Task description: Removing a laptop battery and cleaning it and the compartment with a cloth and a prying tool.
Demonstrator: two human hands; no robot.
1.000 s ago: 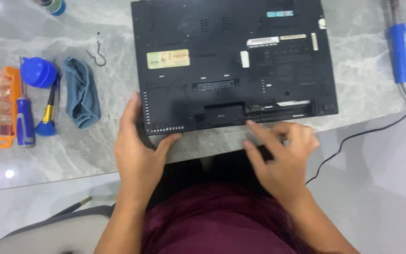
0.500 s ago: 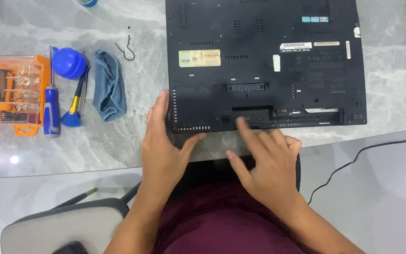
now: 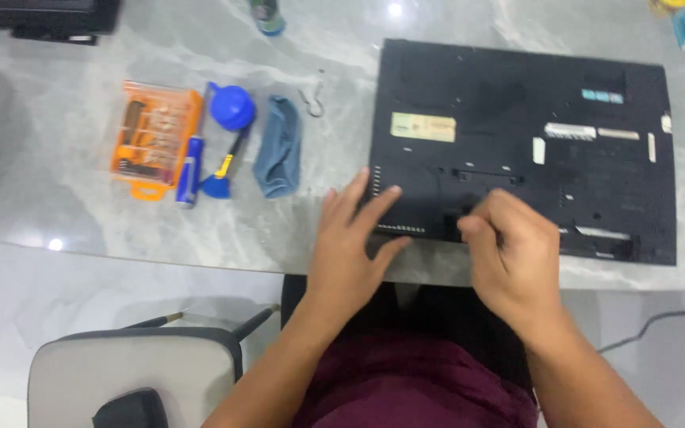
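Marble table (image 3: 120,214): left hand (image 3: 350,246) fingers spread on laptop (image 3: 517,119); right hand (image 3: 513,254) curled, seemingly empty.

On the grey marble table (image 3: 81,214), left of centre, lie an orange bit case (image 3: 154,136), a blue screwdriver (image 3: 189,171), a blue blower (image 3: 231,107), a folded blue cloth (image 3: 279,157) and a small metal hook (image 3: 311,95). A grey chair (image 3: 132,372) stands near left.

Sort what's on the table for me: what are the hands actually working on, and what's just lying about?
In hand:
- black laptop, underside up
- left hand flat on its near left corner
- right hand curled at its near edge

Lying about:
- orange bit case
- blue screwdriver
- blue blower
- blue cloth
- metal hook
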